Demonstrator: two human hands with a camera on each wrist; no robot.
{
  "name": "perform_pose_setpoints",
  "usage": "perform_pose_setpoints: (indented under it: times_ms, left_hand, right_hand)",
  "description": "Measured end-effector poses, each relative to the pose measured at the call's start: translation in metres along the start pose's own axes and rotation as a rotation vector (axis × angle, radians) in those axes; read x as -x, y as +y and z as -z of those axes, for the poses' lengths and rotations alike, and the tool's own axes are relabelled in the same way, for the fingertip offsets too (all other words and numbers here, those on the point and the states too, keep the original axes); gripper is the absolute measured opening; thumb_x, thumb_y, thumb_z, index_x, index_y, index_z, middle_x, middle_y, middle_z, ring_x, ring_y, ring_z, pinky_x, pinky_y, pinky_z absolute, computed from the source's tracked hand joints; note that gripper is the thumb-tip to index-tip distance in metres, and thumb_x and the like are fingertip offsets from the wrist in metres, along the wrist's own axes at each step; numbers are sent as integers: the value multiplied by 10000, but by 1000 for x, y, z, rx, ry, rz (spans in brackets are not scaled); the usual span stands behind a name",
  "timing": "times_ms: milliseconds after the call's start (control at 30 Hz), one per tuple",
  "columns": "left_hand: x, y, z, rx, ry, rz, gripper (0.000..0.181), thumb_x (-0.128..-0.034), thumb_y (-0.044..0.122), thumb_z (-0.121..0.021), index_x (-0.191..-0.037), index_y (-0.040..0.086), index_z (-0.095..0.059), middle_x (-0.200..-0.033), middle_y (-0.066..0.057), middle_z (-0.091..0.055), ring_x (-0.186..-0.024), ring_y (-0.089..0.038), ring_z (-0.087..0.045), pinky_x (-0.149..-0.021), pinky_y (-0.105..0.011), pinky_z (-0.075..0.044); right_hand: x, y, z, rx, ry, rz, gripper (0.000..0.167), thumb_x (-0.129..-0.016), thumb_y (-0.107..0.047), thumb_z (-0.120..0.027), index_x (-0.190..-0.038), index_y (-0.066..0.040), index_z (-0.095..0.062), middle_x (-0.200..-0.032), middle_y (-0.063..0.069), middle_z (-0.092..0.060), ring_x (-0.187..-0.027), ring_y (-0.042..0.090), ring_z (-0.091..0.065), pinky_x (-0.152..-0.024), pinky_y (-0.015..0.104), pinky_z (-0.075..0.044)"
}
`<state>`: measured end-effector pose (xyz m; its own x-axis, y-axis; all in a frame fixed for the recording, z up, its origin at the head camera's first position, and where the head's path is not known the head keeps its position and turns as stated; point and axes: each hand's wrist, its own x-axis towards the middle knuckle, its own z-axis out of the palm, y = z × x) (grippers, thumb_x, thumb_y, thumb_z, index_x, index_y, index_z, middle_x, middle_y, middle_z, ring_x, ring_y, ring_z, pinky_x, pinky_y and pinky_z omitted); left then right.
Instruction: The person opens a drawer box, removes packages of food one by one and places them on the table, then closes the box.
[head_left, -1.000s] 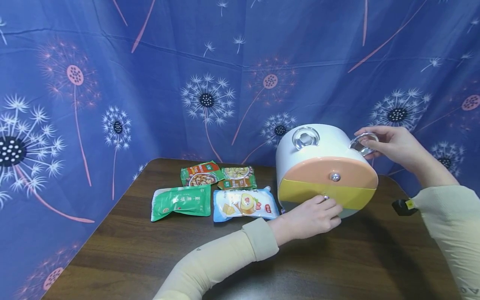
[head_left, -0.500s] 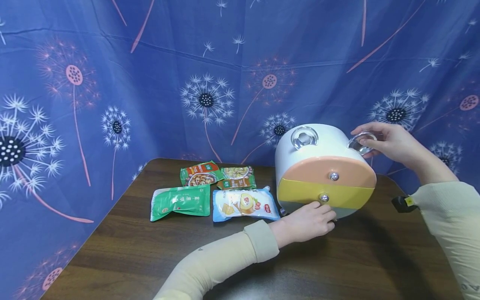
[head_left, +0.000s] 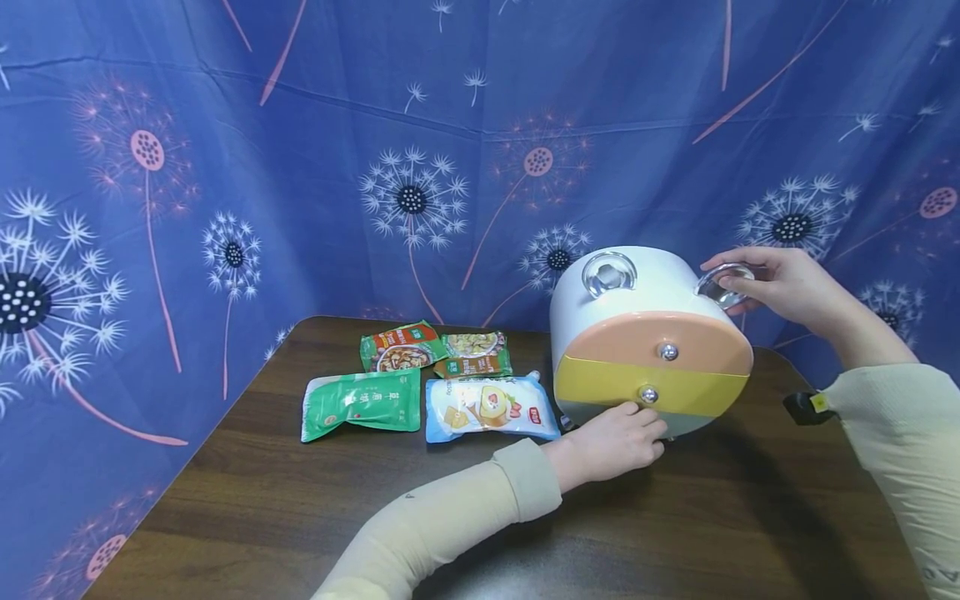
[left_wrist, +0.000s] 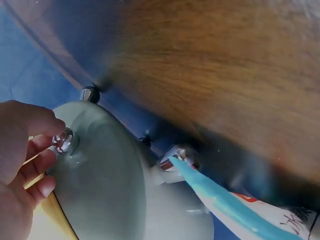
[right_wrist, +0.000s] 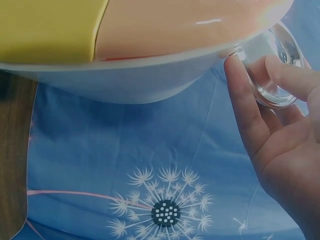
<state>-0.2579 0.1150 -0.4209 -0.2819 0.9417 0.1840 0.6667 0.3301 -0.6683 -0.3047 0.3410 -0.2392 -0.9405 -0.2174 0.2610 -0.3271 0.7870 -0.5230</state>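
A small white rounded drawer cabinet [head_left: 652, 271] stands at the table's right, carrying orange [head_left: 615, 343], yellow [head_left: 603, 383] and grey-green [left_wrist: 107, 180] drawer fronts with round silver knobs. All three fronts look closed. My left hand [head_left: 611, 442] pinches the knob [left_wrist: 64, 142] of the lowest, grey-green drawer between thumb and fingers; in the head view it hides that knob. On top are two shiny ear-shaped rings. The left ear [head_left: 609, 275] is free, while my right hand [head_left: 798, 287] holds the right ear [right_wrist: 280, 101] with thumb and fingers around it.
Left of the cabinet lie a white-blue snack bag [head_left: 491, 408], a green pouch [head_left: 363, 404] and two smaller food packets, one [head_left: 401, 348] partly over the other [head_left: 476, 354]. The white-blue bag reaches close to the cabinet's foot. A blue dandelion-print cloth [head_left: 315, 208] hangs behind the brown table [head_left: 247, 508].
My left hand has moved down from the yellow drawer's knob to the grey-green drawer's knob, uncovering the middle one. The right hand stays on the ear.
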Motion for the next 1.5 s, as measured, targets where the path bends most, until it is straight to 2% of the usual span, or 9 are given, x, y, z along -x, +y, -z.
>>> perform_pose_setpoints:
  times_ms: [267,333,633,800,1200,1500]
  left_hand:
    - [-2,3,-5,-40,16,-11,282,-991,224,-444,-1169,325,-637,-1194,94,-580,-1110,-119,-469,-883,-245,-364]
    - [-2,4,-6,-50,21,-10,284,-993,220,-434,-1156,323,-643,-1184,94,-582,-1103,-118,-472,-883,-246,-367]
    - [-3,7,-10,-41,27,7,276,-996,226,-436,-1154,296,-651,-1156,87,-583,-1074,-114,-476,-885,-232,-378]
    - [-3,8,-12,-35,35,19,281,-995,220,-436,-1163,289,-650,-1154,86,-584,-1078,-113,-475,-872,-232,-387]
    - [-2,8,-12,-49,55,23,296,-991,179,-430,-1142,284,-663,-1141,85,-579,-1064,-116,-470,-867,-229,-408]
    - [-2,7,-8,-23,4,11,281,-990,205,-458,-1194,266,-641,-1171,68,-582,-1074,-121,-470,-919,-218,-399]
  right_hand:
    - [1,0,-1,1,13,9,390,-940,-304,-557,-1269,-94,-559,-1018,-216,-530,-757,-40,-629,-626,259,-554]
    - [1,0,-1,-3,15,11,391,-939,-302,-559,-1269,-91,-560,-1005,-243,-519,-756,-40,-629,-625,255,-553]
    - [2,-2,0,-14,2,-6,397,-946,-310,-546,-1278,-91,-547,-908,-274,-546,-753,30,-659,-633,263,-555]
    - [2,-1,0,-28,-1,-6,386,-949,-287,-546,-1280,-87,-541,-906,-275,-546,-748,81,-677,-630,265,-555]
    - [1,0,-2,-32,12,-9,386,-943,-271,-559,-1278,-80,-541,-900,-279,-554,-762,-3,-645,-632,270,-557]
    - [2,-1,-2,-19,24,0,381,-941,-269,-563,-1272,-80,-555,-964,-270,-522,-762,-21,-638,-629,269,-556]
